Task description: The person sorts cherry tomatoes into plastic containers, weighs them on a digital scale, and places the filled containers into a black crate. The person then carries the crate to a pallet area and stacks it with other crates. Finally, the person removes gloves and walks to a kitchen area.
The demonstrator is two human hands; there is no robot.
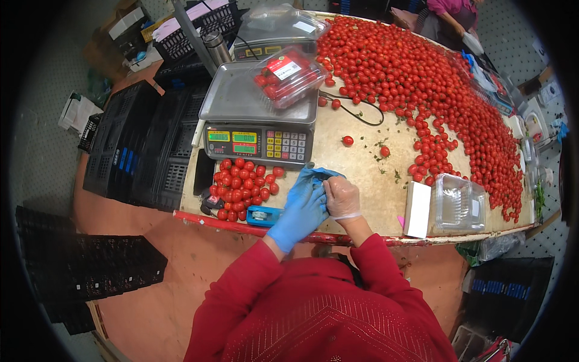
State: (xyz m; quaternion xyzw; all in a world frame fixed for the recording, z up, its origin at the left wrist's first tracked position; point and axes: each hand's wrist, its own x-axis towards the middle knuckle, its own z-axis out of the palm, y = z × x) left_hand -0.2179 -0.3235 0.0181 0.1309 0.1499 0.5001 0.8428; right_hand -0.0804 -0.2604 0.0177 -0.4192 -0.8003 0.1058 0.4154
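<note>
My left hand [303, 208] wears a blue glove and rests at the table's near edge. My right hand [342, 197], in a thin clear glove, pinches the blue glove's fingertip end beside it. A small heap of cherry tomatoes [243, 187] lies just left of my hands, in front of a digital scale [258, 108]. A clear clamshell box filled with tomatoes [289, 75] sits tilted on the scale's pan. A large spread of cherry tomatoes [422, 78] covers the far right of the table.
Empty clear clamshell boxes [459, 202] and a white block [417, 209] stand to my right. Black plastic crates [145, 145] are stacked left of the table [362, 175]. A blue tape dispenser [263, 215] lies at the near edge. Another person [452, 15] works at the far side.
</note>
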